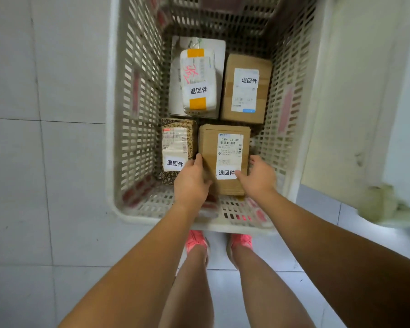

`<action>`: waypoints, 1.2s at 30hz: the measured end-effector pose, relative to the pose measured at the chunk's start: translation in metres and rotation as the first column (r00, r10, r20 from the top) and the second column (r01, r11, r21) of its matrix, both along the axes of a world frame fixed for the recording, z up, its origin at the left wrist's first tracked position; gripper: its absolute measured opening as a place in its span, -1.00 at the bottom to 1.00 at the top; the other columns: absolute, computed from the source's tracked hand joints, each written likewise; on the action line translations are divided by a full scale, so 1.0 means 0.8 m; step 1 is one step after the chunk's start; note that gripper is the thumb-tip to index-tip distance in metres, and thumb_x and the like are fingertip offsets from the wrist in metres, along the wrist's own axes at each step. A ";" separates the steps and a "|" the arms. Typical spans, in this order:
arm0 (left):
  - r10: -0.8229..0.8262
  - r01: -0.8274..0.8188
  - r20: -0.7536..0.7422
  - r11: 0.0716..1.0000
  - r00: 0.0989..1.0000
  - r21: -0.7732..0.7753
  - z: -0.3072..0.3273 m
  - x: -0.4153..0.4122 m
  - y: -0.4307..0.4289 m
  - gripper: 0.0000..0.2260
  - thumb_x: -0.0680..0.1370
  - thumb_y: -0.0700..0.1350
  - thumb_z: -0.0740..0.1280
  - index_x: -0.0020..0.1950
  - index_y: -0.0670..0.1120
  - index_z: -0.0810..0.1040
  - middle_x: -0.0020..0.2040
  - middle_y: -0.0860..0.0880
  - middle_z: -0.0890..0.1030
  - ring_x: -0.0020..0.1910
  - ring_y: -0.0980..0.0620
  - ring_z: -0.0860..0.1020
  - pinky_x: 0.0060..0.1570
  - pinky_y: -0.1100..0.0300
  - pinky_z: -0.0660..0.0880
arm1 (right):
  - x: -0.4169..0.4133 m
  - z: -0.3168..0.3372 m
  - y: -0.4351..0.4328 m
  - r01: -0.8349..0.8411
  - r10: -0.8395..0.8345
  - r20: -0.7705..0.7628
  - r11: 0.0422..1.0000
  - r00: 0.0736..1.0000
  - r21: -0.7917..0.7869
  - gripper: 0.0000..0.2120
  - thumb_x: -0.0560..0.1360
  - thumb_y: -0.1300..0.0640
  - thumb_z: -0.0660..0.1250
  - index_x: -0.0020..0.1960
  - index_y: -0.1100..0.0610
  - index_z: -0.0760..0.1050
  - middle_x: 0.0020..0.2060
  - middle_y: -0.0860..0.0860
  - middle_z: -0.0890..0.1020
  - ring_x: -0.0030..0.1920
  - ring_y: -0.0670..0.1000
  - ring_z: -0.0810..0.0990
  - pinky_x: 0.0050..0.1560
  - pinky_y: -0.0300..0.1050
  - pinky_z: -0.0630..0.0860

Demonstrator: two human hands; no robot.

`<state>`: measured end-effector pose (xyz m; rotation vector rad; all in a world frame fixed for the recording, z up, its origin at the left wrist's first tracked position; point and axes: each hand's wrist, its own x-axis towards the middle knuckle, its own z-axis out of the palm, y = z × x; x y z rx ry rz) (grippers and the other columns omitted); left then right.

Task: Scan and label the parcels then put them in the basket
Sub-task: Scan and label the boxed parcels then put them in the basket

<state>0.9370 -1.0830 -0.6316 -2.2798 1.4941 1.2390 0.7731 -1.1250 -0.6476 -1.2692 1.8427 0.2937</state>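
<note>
A white slotted plastic basket (137,129) stands on the floor with several labelled parcels inside. In its near right part lies a brown cardboard box (223,159) with a shipping label and a white sticker. My left hand (191,183) grips the box's left edge, thumb along the side. My right hand (258,177) holds its right side, thumb on the white sticker and fingers round the edge. A patterned brown parcel (178,147) lies just left of the box. Behind are a white bag parcel with orange tape (198,81) and another brown box (246,88).
The white bag parcel lies on a flat grey-white packet (220,48). The basket stands on a pale tiled floor (45,185). A white wall or door (355,91) with a chipped lower edge rises close on the right. My legs and pink shoes (197,240) are just before the basket.
</note>
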 end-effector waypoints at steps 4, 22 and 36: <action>-0.219 0.235 0.144 0.966 0.965 -0.105 0.101 0.017 -0.012 -0.41 0.53 -0.16 0.32 0.53 -0.09 0.23 0.39 -0.13 0.41 0.31 -0.16 0.43 0.09 -0.07 0.49 | 0.007 0.107 -0.011 -0.370 0.368 -0.051 0.927 0.929 -0.054 -0.45 0.51 0.00 0.38 0.45 0.06 0.32 0.31 0.05 0.46 0.28 0.12 0.45 0.18 0.07 0.49; -0.243 0.492 0.525 0.768 0.816 -0.409 0.679 -0.023 -0.046 -0.45 0.50 0.03 0.35 0.46 -0.03 0.31 0.40 -0.12 0.42 0.44 -0.16 0.31 0.43 -0.14 0.25 | -0.056 0.707 -0.026 -0.616 0.454 -0.431 0.676 0.780 -0.403 -0.56 0.54 0.01 0.32 0.38 0.05 0.35 0.34 0.01 0.41 0.34 0.10 0.38 0.21 0.04 0.41; -0.300 0.647 0.590 0.517 0.750 -0.561 0.903 -0.190 0.036 -0.50 0.53 0.04 0.36 0.44 0.00 0.35 0.29 -0.08 0.50 0.32 -0.13 0.44 0.22 -0.02 0.41 | -0.241 0.928 0.103 -0.412 0.174 -0.409 0.670 0.896 -0.618 -0.56 0.52 -0.04 0.33 0.36 0.03 0.36 0.27 0.03 0.44 0.28 0.12 0.44 0.05 0.03 0.46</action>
